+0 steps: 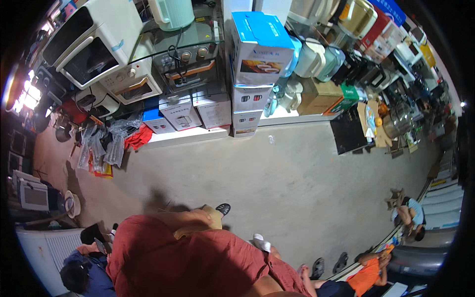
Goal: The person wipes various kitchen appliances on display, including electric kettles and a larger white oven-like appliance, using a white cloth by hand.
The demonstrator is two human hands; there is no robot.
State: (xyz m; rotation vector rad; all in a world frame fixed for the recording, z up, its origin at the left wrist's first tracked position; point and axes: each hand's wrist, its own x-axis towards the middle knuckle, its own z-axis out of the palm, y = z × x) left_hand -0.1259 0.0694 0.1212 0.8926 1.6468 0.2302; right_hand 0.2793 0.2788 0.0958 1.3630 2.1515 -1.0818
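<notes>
1. Far left, a person in dark blue (81,270) is at eight o'clock from the left hand, beside the red clothing (163,257) that fills the lower foreground.
2. At about half past ten, a clear plastic-wrap bundle (118,132) spills onto the concrete floor (277,173). It looks slippery underfoot; stepping on it could cause a slide.
3. At eleven o'clock, a white countertop oven (118,24) sits on top of other appliances; a hard knock to them could shift it.
4. The left hand (202,216) reaches in from the left, against a flat-looking tan item (215,220). Its fingers are too small to separate, so I cannot tell whether they pinch the item or merely rest on it. A loose hold could let the item slide.
5. The tan item lies at three o'clock from that hand, touching it, with a black sandal (224,209) just beyond its edge.
6. The right hand is out of view, so its state and its distance from the item cannot be told.
7. Toward one o'clock, a tall carton stack (261,64) could topple if bumped low down.
8. Farther right, at four o'clock, loose dark slippers (318,268) near a person in orange (365,278) could trip a careless foot.
</notes>
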